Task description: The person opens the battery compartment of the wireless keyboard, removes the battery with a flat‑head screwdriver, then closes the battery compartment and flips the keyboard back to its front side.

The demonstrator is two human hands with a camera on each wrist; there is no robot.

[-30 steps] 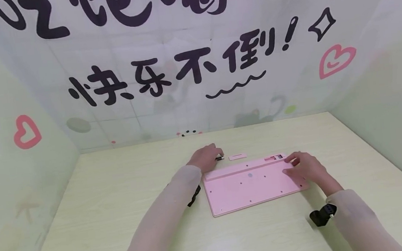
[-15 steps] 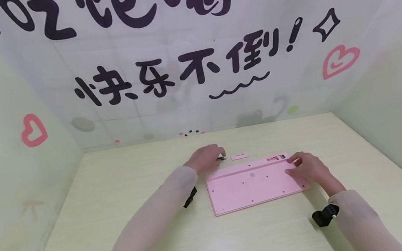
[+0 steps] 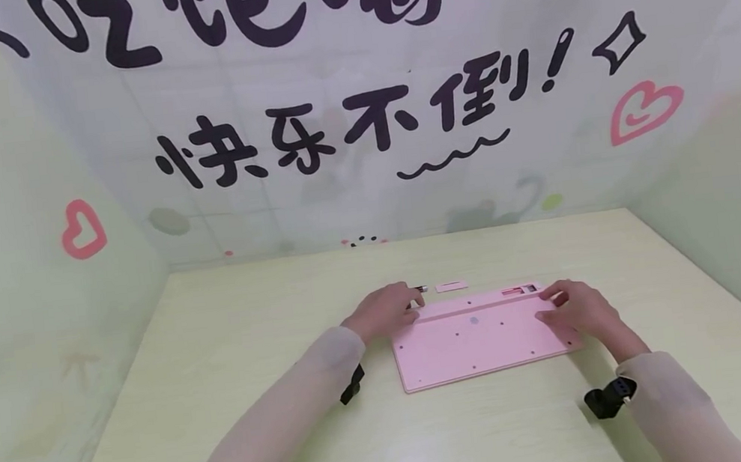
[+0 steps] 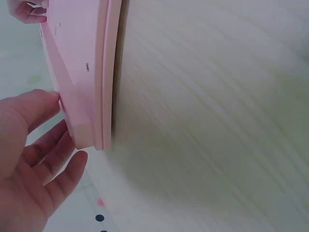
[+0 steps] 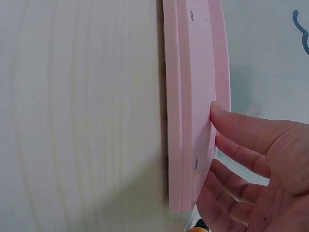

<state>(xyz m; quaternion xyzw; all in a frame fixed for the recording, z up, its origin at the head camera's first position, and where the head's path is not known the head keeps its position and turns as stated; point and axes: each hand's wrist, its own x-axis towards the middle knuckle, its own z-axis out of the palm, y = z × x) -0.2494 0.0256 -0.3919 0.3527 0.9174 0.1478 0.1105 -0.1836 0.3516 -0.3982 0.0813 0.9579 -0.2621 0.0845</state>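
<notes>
A pink keyboard (image 3: 491, 342) lies face down, its raised ridge toward the back wall and a small battery compartment (image 3: 519, 290) uncovered near the right end. My left hand (image 3: 386, 311) holds the back left corner; in the left wrist view its thumb is on the ridge and fingers (image 4: 54, 153) are at the rear edge. At the right end, my right hand (image 3: 582, 310) grips the keyboard, thumb on the underside and fingers at the far edge. Just beyond the left fingers lies a black-and-silver battery (image 3: 421, 289), partly hidden. A pink cover (image 3: 452, 286) lies beside it.
The keyboard rests on a pale wooden table (image 3: 230, 313). A printed back wall (image 3: 314, 214) and side walls enclose it. Black wrist cameras hang under both sleeves, the right one (image 3: 610, 398) near the tabletop.
My left hand has let go of the battery, which now lies on the table, and has come onto the keyboard's back left corner. The right hand stays at the right end.
</notes>
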